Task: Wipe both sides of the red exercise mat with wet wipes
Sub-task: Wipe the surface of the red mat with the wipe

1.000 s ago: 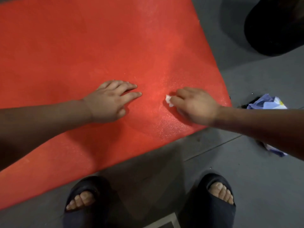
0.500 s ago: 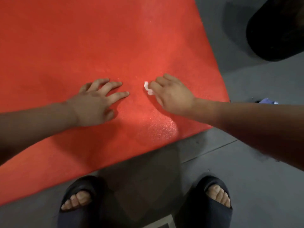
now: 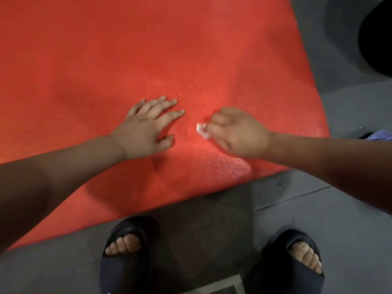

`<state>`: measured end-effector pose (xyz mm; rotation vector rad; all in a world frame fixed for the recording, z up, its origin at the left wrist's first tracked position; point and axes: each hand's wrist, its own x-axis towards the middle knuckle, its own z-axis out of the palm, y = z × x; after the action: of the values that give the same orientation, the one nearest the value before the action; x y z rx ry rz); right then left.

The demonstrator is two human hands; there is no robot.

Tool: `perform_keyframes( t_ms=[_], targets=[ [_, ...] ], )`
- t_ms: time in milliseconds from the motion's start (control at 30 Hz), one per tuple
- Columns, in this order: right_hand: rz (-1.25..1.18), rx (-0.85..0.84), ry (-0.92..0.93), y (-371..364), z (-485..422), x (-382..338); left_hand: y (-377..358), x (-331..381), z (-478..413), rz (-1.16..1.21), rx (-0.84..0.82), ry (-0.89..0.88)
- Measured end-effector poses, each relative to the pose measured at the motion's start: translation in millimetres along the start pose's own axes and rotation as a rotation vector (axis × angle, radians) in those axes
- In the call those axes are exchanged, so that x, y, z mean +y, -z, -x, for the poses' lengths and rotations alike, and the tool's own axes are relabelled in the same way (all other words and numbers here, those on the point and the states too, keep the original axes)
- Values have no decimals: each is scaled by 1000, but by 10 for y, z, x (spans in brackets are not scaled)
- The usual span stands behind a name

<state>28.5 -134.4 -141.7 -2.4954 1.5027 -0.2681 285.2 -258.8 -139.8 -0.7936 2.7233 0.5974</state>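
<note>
Two bare hands lay on a red mat (image 3: 148,49) that was spread flat over a grey floor (image 3: 318,209), its near edge running slantwise just ahead of the person's feet. The left hand (image 3: 146,132) rested palm down on the mat, its grip spread, with the fingers straight and fanned apart and the thumb tucked a little toward the palm. Just beside it, to the right and apart from it, the right hand (image 3: 239,134) was blurred; its grip was curled and pinching a small crumpled white wipe (image 3: 201,130), which stuck out past the fingertips and sat against the mat surface. Near the mat's front edge, below the right wrist, a patch (image 3: 227,166) of the red surface shone with a grainy sheen. Both feet wore dark open-toed slippers, the left one (image 3: 127,262) and the right one (image 3: 286,262), standing on the floor close to the mat's edge. At the right border, partly hidden by the right forearm, a bluish packet (image 3: 379,135) lay on the floor beside the mat's corner. A large dark rounded object (image 3: 377,39) filled the upper right corner, well apart from the hands.
</note>
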Motion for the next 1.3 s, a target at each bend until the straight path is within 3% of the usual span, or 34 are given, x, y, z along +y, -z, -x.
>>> perform_keyframes(
  t_ms=[67,133,200,300,400,500,633,700,767,833,900,967,1100,1167,1200,1300],
  targets=[
    [24,74,-177,38,-57,121,-34,-43,51,22,42,-5],
    [4,81,-185,0,-47,-6,-54,-77,83,31,80,0],
    [-50,-9,-76,-69,50,-284,-64,-91,111,24,104,13],
    [-86,-163,247,-131,298,-602,-70,-102,151,-8,114,62],
    [-75,-168,429,-124,269,-489,-98,-105,174,-2,112,134],
    [71,-86,309,-87,-59,-56,-95,-138,188,9,113,159],
    [165,122,-190,68,-502,463,-90,-170,174,-8,125,149],
    [172,137,-295,58,-553,483,-76,-168,170,0,154,169],
    [162,57,-128,37,-492,351,-56,-170,157,-6,177,176],
    [117,-98,155,-3,-309,150,-57,-164,153,-17,184,175],
    [95,-125,308,7,-195,135,-58,-173,140,-21,191,175],
    [122,-49,253,36,-244,336,-57,-173,131,-16,195,177],
    [219,208,-254,124,-638,841,-52,-190,136,-20,203,167],
    [198,231,-393,75,-832,796,-39,-212,144,-7,197,163],
    [178,210,-354,13,-876,700,-31,-228,150,0,198,160],
    [52,59,12,-131,-800,222,2,-298,191,8,207,173]
  ],
)
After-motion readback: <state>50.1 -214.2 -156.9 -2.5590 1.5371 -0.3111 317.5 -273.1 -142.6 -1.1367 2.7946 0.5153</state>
